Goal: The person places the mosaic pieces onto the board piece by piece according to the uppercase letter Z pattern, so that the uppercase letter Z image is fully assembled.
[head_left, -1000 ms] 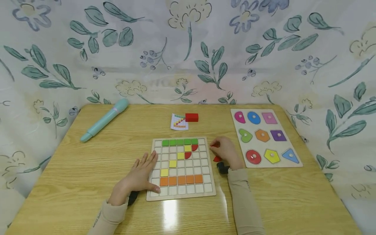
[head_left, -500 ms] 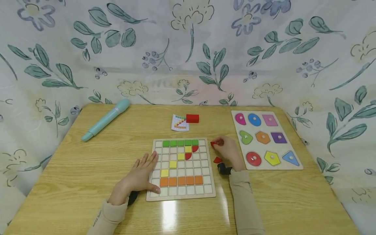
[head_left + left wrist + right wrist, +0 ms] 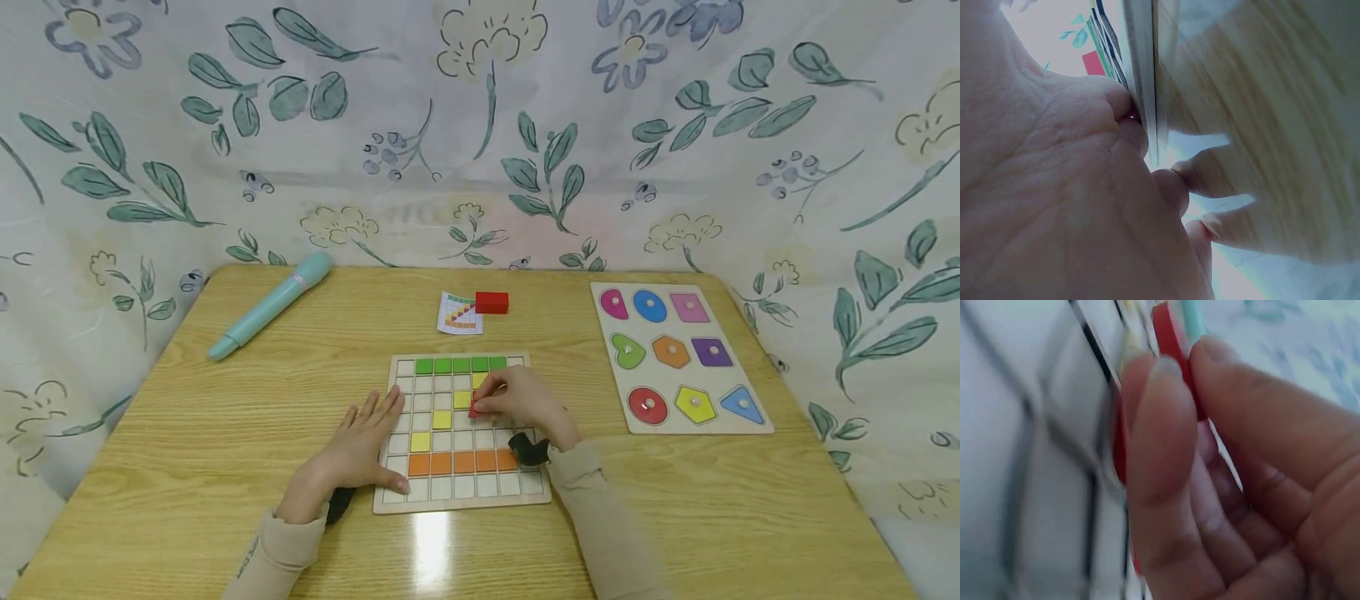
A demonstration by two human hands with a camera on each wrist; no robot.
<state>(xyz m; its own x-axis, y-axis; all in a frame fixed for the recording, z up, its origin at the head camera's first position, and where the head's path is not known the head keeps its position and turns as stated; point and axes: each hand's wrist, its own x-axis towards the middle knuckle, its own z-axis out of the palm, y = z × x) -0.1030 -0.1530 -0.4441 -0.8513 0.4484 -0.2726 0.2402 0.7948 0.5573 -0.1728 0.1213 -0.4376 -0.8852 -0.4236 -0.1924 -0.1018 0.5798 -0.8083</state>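
Observation:
A square wooden grid board (image 3: 465, 503) lies in the middle of the table. Green tiles (image 3: 461, 366) line its back row, orange tiles (image 3: 464, 462) a front row, and yellow tiles (image 3: 442, 420) climb diagonally. My left hand (image 3: 352, 450) rests flat on the board's left edge, fingers spread, thumb near the front corner. Over the board, my right hand (image 3: 521, 398) pinches a red piece (image 3: 1175, 347) between thumb and fingers, beside the yellow diagonal. That hand covers the red quarter-round pieces on the board in the head view; some red (image 3: 1120, 440) shows behind its fingertips.
Behind the board lie a pattern card (image 3: 460, 314) and a red block (image 3: 492, 302). A shape puzzle board (image 3: 622, 400) with knobbed pieces is at the right. A teal pen-shaped object (image 3: 270, 308) lies at the back left. Floral cloth (image 3: 480, 183) hangs behind the table.
My right hand has lifted a red piece from the table right of the board and carried it left over the grid. The loose red piece there is no longer visible. My left hand stays put.

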